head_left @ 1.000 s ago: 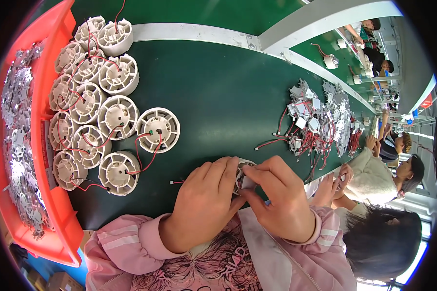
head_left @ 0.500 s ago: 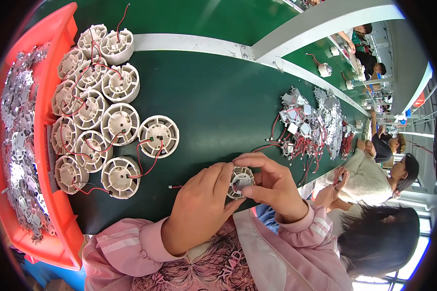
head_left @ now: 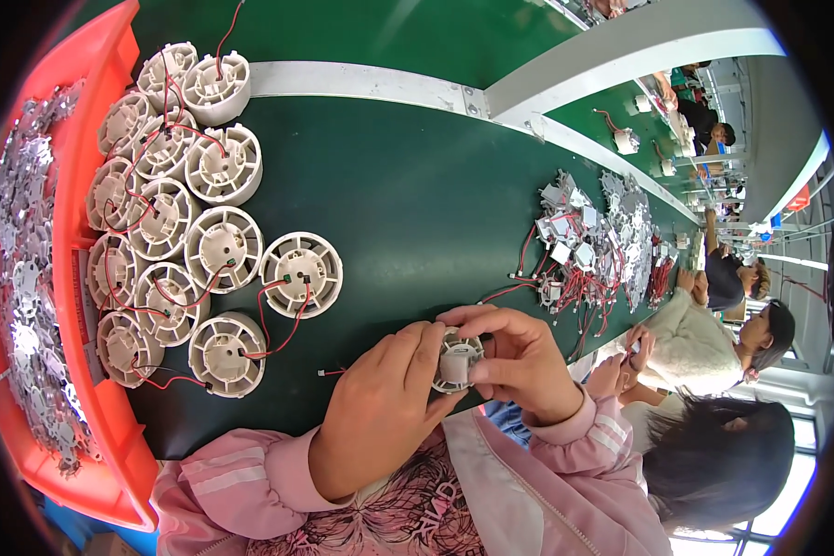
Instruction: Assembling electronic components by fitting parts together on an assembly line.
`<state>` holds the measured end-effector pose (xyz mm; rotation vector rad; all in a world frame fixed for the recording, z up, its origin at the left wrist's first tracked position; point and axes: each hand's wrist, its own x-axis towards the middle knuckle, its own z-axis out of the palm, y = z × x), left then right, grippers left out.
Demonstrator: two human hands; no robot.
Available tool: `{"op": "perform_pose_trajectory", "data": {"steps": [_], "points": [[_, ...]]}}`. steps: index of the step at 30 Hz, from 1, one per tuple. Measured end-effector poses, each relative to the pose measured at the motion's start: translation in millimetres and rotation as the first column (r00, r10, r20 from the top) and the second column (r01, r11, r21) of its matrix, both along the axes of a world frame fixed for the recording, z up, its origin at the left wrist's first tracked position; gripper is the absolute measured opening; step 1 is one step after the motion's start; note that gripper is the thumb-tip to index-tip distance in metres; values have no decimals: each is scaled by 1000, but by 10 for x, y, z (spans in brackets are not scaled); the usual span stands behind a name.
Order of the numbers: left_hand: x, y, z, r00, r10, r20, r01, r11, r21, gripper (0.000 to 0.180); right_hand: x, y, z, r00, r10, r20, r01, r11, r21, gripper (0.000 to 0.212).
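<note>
Low in the middle, I hold a round white plastic housing (head_left: pixel 450 341) between both hands. My left hand (head_left: pixel 380 403) is closed round its left side, with the fingertips partly hidden. The fingers of my right hand (head_left: pixel 528 366) curl over its far and right edges. Inside the housing's rim sits a small squarish pale grey part (head_left: pixel 456 368), and my right thumb touches its right side. A red wire with a small white connector (head_left: pixel 323 372) pokes out from behind my left hand.
At left stand several white round housings (head_left: pixel 224 248) with red and black wires. Beyond them is a red bin (head_left: pixel 111 389) of flat metal plates (head_left: pixel 37 241). To the right lie wired square parts (head_left: pixel 565 250) and a metal plate pile (head_left: pixel 628 232). A white metal frame (head_left: pixel 361 83) crosses the table; co-workers sit at right.
The small grey part in the housing has turned, and its broad pale face now shows. Both hands keep their hold; my right thumb has shifted slightly. The whole view has tilted a little.
</note>
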<state>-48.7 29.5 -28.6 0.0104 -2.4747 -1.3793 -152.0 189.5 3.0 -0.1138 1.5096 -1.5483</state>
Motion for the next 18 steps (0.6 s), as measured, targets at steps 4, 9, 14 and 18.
{"op": "perform_pose_trajectory", "data": {"steps": [4,9,14,18], "points": [[14,-4,-9,999,-44,18,44,999,-31,63,103,-113,-75,894,36,-446,-27,999,26,37],[24,-18,-33,999,-29,16,30,1000,-10,64,40,-191,171,998,-63,1,62,985,158,33],[29,-15,-5,999,-46,27,46,999,-3,65,67,-155,79,998,-65,-25,68,992,108,31],[38,-14,20,997,-49,52,49,999,4,68,82,-105,-80,997,-69,-44,68,998,-18,33]]}}
